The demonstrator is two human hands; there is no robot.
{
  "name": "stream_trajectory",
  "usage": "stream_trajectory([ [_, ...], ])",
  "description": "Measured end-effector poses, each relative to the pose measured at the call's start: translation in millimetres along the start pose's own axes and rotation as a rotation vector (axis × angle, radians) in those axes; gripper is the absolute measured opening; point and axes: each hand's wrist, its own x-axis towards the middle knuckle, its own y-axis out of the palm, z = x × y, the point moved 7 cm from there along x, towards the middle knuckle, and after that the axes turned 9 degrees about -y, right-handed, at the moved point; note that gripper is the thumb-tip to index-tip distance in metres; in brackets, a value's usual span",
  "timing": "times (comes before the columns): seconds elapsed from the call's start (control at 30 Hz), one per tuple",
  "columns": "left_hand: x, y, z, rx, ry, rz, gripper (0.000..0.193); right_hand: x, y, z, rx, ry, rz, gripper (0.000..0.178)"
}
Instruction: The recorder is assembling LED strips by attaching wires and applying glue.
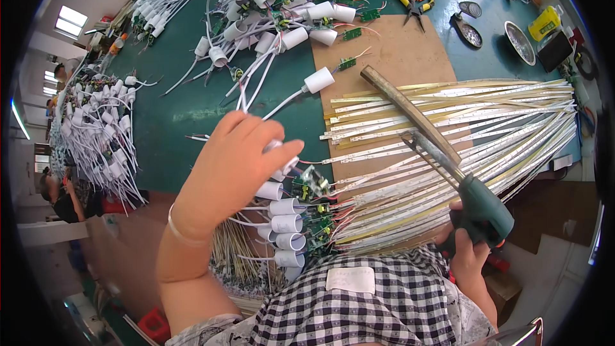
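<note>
My left hand (234, 160), fingers bent and pinched, holds a white plastic cap (286, 168). Part of the cap is hidden behind the fingers. A small green circuit board (315, 181) sits just beside it, above a row of white caps (286, 223) with boards and thin wires. At the lower right, my right hand (471, 255) grips a dark green soldering gun (485, 210). Its metal nose points up and left over the white LED strips (397, 208). Under the nose, a worn brown bar (410, 112) lies slanting across the strips.
Heaped white caps with boards (275, 19) cover the far table, with another pile (99, 128) at left. Orange-handled pliers (413, 0) lie beyond a brown board (384, 45). A metal dish (519, 43) and yellow bottle (546, 23) stand far right. Other people (61, 192) are at left.
</note>
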Motion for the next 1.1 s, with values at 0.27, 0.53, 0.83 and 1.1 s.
stream_trajectory([
  [0.27, -12, 17, -15, -0.338, 0.021, 0.143, 0.033, 19, 1, -1, 0.018, -0.044, 0.0, 0.05],
  [0.53, 26, 88, -2, -0.301, -0.108, 0.106, 0.017, 19, -14, -6, -0.019, -0.001, -0.037, 0.05],
  [0.83, 34, 84, -28, -0.304, -0.006, 0.024, 0.012, 22, -15, -12, -0.016, 0.054, -0.081, 0.049],
  [1.1, 80, 56, 22, -0.269, -0.095, -0.173, 0.025, 24, -20, -9, -0.002, 0.062, -0.147, 0.046],
])
